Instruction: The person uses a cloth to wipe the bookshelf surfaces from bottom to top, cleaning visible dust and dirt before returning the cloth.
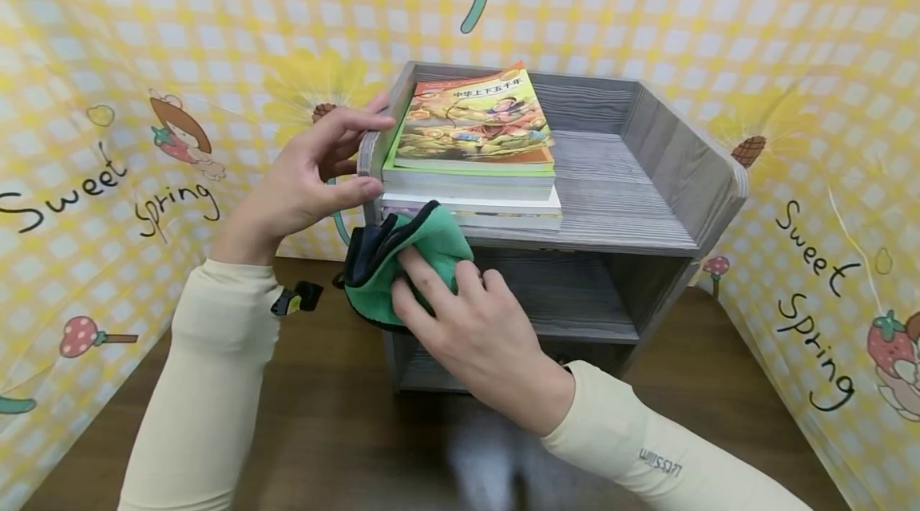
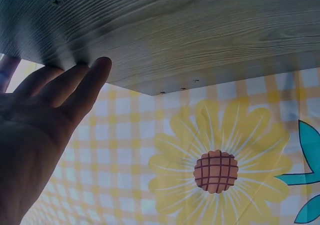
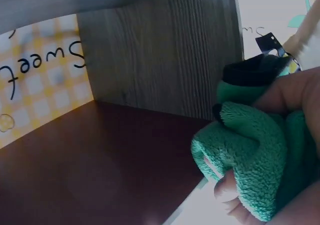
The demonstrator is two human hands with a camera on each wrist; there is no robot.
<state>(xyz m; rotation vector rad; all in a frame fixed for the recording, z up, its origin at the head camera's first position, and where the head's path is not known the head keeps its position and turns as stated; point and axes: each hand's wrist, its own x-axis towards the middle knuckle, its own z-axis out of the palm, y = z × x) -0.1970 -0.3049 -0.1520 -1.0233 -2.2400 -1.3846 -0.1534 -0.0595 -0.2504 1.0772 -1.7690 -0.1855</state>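
My left hand (image 1: 309, 168) holds the front of the left side panel (image 1: 370, 153) of a grey wood-grain shelf unit, its thumb at the front edge. In the left wrist view, the fingers (image 2: 75, 87) touch the panel's outer face and edge. A green cleaning cloth (image 1: 438, 243) with black trim is bunched in my right hand (image 1: 489, 335), just in front of the top shelf's left end. Folds of the cloth (image 3: 250, 150) hide part of the fingers in the right wrist view. Beside the left hand, a stack of books (image 1: 477, 132) lies on the top shelf.
The top shelf (image 1: 611, 184) extends right of the books to a raised right side panel (image 1: 679, 140). Lower shelves (image 1: 553, 295) lie underneath. Yellow checked fabric (image 1: 237, 32) with printed flowers and lettering surrounds the unit, which stands on a brown wooden floor (image 1: 323, 415).
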